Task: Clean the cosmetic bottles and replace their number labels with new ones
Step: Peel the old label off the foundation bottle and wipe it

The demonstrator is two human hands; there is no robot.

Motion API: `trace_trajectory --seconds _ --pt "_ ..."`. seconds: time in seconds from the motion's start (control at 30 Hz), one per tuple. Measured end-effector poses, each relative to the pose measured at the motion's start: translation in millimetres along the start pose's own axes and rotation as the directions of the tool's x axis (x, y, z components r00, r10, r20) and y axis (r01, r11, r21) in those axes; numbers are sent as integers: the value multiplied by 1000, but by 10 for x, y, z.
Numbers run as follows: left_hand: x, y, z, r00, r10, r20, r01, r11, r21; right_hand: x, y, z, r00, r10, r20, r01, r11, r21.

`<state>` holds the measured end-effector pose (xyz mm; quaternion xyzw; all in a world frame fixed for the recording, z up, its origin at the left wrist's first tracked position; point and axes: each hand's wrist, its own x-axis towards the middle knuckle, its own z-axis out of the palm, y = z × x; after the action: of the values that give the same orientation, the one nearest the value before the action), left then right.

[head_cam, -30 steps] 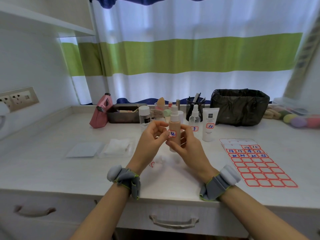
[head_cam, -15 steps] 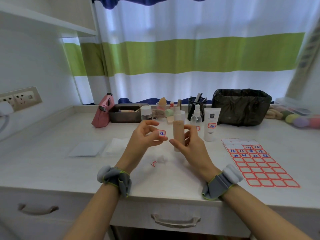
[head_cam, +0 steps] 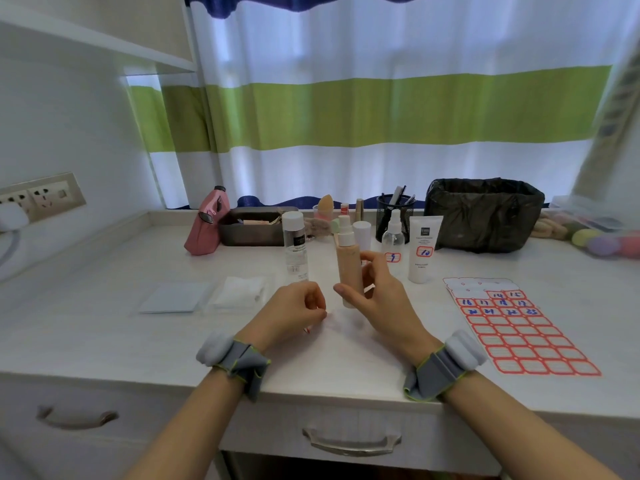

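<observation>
Fingers of the right hand (head_cam: pixel 379 299) hold the beige foundation bottle (head_cam: pixel 349 268) upright above the bench (head_cam: pixel 104 327), its bare side ready for cleaning, while the left hand (head_cam: pixel 294 308) curls low, seemingly pinching a peeled label.

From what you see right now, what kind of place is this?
Probably a dressing table at home, by a window. A striped curtain hangs behind the table, a makeup sponge and bottles stand on it, and the right hand holds a beige bottle.
</observation>
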<state>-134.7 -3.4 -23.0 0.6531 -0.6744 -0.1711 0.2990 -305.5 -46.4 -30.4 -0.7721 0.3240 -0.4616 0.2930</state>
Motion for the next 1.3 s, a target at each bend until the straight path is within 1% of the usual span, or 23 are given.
trace_trajectory --seconds 0.13,0.27,0.37,0.43,0.5,0.6,0.73,0.8,1.07,1.3 --pt "-22 -41 -12 998 41 -41 -38 997 66 -3 -10 8 1000 -11 14 11 1000 1" --pt "-12 -130 -163 981 63 -185 -45 994 101 -9 -35 6 999 -25 38 25 1000 -4" --pt "-25 -257 -372 956 55 -290 -16 991 135 -12 -73 15 996 -36 75 37 999 -3" --pt "-30 -382 -510 944 34 -328 29 982 185 -7 -98 51 995 -44 84 43 999 16" --pt "-22 -516 -612 949 4 -316 79 965 248 4 -119 102 995 -48 82 45 998 43" --pt "-6 -660 -747 965 -66 -254 150 933 328 33 -173 205 994 -53 97 47 997 62" --pt "22 -723 -853 973 -167 -160 215 906 365 98 -218 336 992 -40 119 30 996 84" --pt "38 -741 -858 973 -195 -125 229 897 377 111 -214 362 992 -36 120 26 996 81" --pt "67 -700 -869 962 -238 -133 273 841 468 66 -184 339 995 2 104 -14 994 107" --pt "51 -733 -878 963 -234 -132 269 861 431 38 -210 338 994 -2 113 -12 992 126"
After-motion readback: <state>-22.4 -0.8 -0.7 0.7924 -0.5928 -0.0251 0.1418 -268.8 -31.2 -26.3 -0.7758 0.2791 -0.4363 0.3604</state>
